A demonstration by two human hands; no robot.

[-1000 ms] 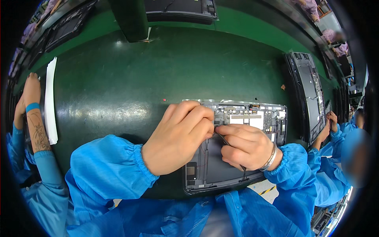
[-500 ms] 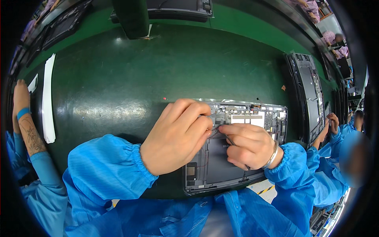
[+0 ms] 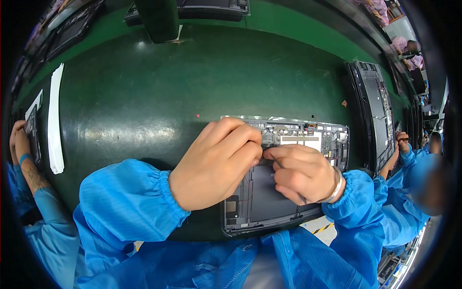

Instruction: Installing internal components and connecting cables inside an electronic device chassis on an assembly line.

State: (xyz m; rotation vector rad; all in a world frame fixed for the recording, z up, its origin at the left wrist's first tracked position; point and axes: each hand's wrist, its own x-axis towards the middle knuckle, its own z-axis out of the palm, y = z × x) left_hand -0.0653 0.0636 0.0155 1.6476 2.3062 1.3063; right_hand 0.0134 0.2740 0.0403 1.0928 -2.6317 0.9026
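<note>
An opened laptop chassis [image 3: 272, 202], dark grey with bare circuit boards along its far side, lies in front of me on the green table. My left hand [image 3: 214, 164] reaches over its far left part with the fingers curled together; what they pinch, if anything, is hidden. My right hand [image 3: 305, 173] is closed around a thin dark rod-like tool [image 3: 277, 164], too little of it showing to tell its kind. The fingertips of both hands almost meet over the left end of the circuit boards, next to a pale rectangular plate [image 3: 301, 140].
More opened chassis [image 3: 378, 113] stand stacked at the right edge. A long white strip [image 3: 56, 118] lies on the left. A dark post [image 3: 158, 21] rises at the back. Co-workers in blue sit on both sides; the left one's hands [image 3: 19, 142] touch a dark panel.
My right hand has shifted slightly left, its fingertips nearer to my left hand's. The left co-worker's hands have come down onto a dark panel. The whole view has moved a little.
</note>
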